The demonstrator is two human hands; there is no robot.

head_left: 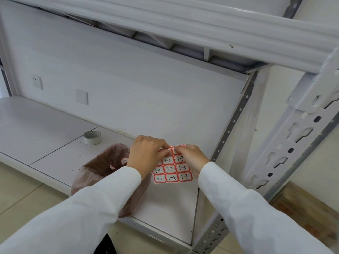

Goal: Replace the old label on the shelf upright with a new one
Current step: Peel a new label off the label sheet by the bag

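Both hands pinch the top edge of the label sheet (172, 167), held above the shelf (55, 129): left hand (146, 154) at 10 o'clock, right hand (192, 156) at 2 o'clock. The sheet's long axis runs 12-to-6. The right fingers (180, 149) appear nearer the corner label to be peeled; the shelf upright (286, 143) stands at 3 o'clock, well apart.

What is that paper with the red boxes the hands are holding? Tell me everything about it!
It is a sticker sheet of small white labels with red borders, set in three columns. Black handwriting on them reads 3-1, 3-2 and 3-3. It looks like thin paper, tilted a little, held above the white shelf board. The left hand and right hand pinch its top edge, hiding the top labels, as if peeling one off.
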